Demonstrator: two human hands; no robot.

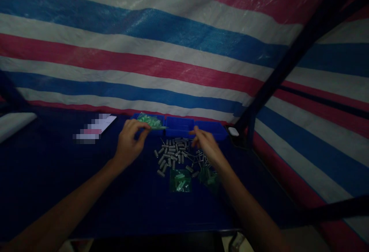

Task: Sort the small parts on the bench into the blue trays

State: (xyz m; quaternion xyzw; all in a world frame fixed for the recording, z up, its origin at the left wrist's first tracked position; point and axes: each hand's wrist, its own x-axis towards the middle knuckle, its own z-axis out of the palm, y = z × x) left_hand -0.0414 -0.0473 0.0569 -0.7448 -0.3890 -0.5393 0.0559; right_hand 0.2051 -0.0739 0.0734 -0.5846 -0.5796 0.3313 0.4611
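Observation:
My left hand (131, 140) is pinched at the left blue bin, with a slim pale green piece (160, 128) sticking out from its fingertips. That bin (158, 132) holds a heap of pale green pieces (149, 120) in clear plastic. My right hand (205, 142) hovers over the right side of a pile of grey metal cylinders (171, 154), near the middle bin (180, 133). Its fingers are curled together, and whatever is in them cannot be made out. Thin metal pins (198, 158) lie below it. A small green bag (180, 181) with pale pieces lies in front.
A second green bag (210, 177) is partly behind my right forearm. The right blue bin (211, 130) stands beside a white rounded object (233, 131). A pale sheet or device (108, 123) lies on the left. Striped sheeting (173, 67) and dark frame posts (276, 71) surround the table.

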